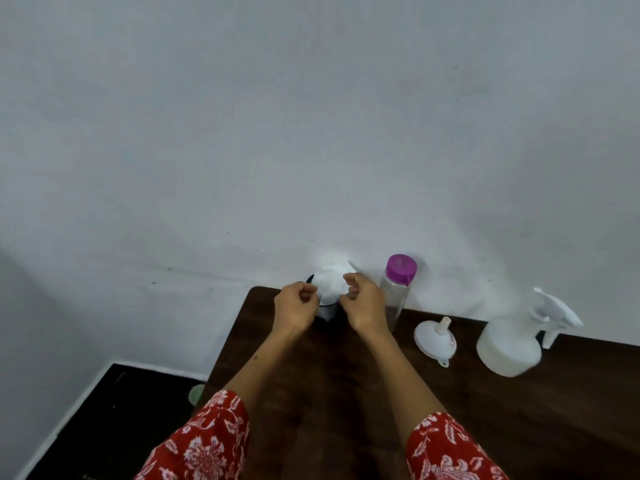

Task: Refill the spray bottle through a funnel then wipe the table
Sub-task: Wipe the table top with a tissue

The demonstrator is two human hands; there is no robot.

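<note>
A white tissue [330,284] sticks up out of a black mesh holder [327,313] at the far left corner of the dark wooden table [346,393]. My left hand [294,306] and my right hand [363,303] pinch the tissue from either side with curled fingers. A clear bottle with a purple cap [396,289] stands just right of my right hand. Further right a white funnel [435,340] lies upside down, spout up. The white spray bottle [512,341] with its trigger head on stands at the right.
A pale wall runs right behind the table. The table's left edge drops to a dark floor [114,420], where a small greenish object [196,393] shows by the table corner.
</note>
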